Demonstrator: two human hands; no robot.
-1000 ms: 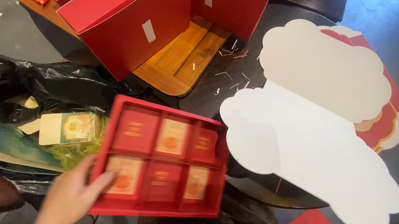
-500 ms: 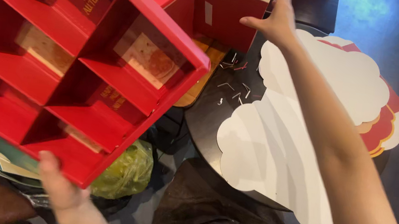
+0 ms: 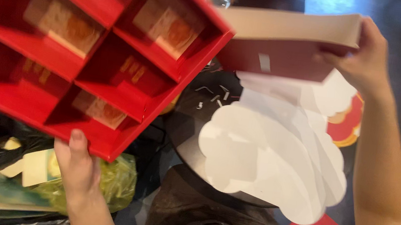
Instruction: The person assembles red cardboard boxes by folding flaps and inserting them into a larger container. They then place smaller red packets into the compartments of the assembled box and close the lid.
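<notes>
Head view: left hand [image 3: 81, 166] pinches the red divided tray [image 3: 85, 46] by its lower edge, raised and tilted; right hand [image 3: 365, 57] grips a red lid [image 3: 286, 49]. Best to level the tray so its packets stay put.

Both forearms are bare — no sleeves, watch or bands show. The left hand [image 3: 79, 161] and right hand [image 3: 365, 59] wear no gloves or rings — nails short, unpainted.
</notes>
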